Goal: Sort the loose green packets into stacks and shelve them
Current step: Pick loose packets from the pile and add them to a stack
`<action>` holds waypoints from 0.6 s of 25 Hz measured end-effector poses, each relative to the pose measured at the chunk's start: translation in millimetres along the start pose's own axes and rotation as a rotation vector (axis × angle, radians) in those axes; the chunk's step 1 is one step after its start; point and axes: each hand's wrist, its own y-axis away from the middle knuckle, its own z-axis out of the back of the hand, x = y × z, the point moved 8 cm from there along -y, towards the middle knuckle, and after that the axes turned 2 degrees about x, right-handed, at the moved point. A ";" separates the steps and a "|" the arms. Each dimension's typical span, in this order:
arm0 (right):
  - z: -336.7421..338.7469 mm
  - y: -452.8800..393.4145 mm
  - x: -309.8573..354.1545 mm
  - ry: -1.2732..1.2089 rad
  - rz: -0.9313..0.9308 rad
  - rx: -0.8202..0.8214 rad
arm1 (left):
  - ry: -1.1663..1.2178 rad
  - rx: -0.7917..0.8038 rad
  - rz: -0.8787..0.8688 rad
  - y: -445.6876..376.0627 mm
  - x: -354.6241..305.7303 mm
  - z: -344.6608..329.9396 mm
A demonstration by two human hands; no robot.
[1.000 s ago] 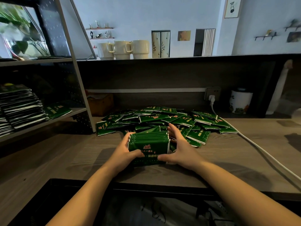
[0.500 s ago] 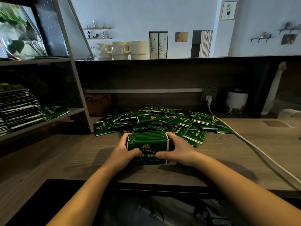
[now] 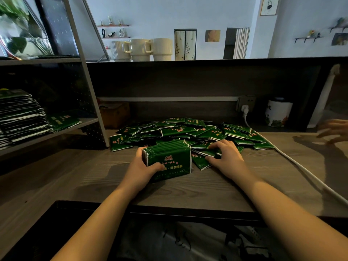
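Note:
A stack of green packets stands on edge on the wooden counter. My left hand grips its left side, thumb across the front face. My right hand has left the stack and lies on the loose green packets heaped behind and to the right, thumb and fingers pinching one loose packet. More green packets and tall stacks rest on the shelf at the left.
A white cable runs from a wall socket across the counter's right side. A white tin stands at the back right, a brown box at the back left. Another person's hand shows at the right edge. Mugs stand on the ledge.
My right hand let go of the stack's right side and moved right onto the loose pile. My left hand still holds the stack. Another person's hand has appeared at the right edge.

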 end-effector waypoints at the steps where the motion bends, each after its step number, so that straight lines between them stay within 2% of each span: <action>1: 1.6 -0.9 1.0 0.021 0.010 -0.025 | 0.004 -0.003 -0.005 0.4 -0.4 0.0; 7: 14.4 5.7 16.9 0.081 0.109 -0.145 | 0.016 -0.010 -0.037 1.1 -2.0 -0.1; 12: -2.4 9.3 17.2 0.135 0.115 0.044 | 0.029 -0.025 -0.035 2.0 -2.0 -0.8; 15: 4.3 7.9 24.2 0.189 0.184 -0.042 | 0.030 -0.033 -0.017 3.1 -0.3 0.2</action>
